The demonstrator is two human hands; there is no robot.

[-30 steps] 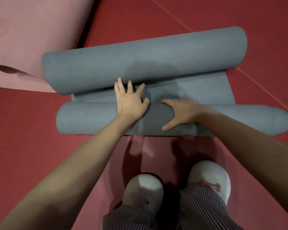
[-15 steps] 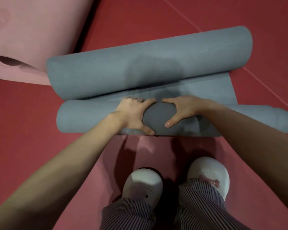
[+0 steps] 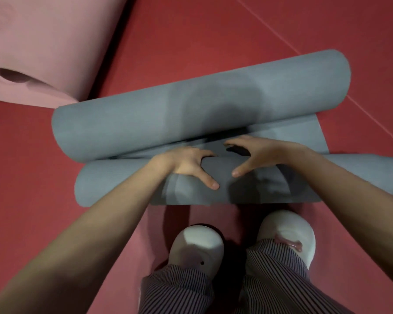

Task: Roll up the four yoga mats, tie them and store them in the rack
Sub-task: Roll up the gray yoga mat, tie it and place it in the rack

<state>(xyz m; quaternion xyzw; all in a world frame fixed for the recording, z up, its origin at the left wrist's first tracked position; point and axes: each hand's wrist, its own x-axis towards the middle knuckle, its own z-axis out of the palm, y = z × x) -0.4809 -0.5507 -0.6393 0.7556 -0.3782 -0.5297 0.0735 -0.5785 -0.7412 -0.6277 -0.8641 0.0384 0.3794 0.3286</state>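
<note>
A grey yoga mat (image 3: 127,123) lies across the red floor, curled into a roll at both ends. The thick far roll (image 3: 293,82) almost touches the thinner near roll (image 3: 114,184); only a narrow flat strip (image 3: 304,137) shows between them on the right. My left hand (image 3: 186,164) and my right hand (image 3: 256,155) sit side by side on the middle of the near roll, fingers curled over its top, thumbs pointing toward me. My right arm crosses over the roll's right part.
A pink yoga mat (image 3: 43,41), partly rolled with its hollow end facing me, lies at the upper left, close to the grey mat's left end. My two white shoes (image 3: 197,248) stand just in front of the near roll. Red floor (image 3: 236,30) surrounds everything.
My left hand went from flat on the strip to curled over the near roll. The near roll has turned away from me and the flat strip has narrowed.
</note>
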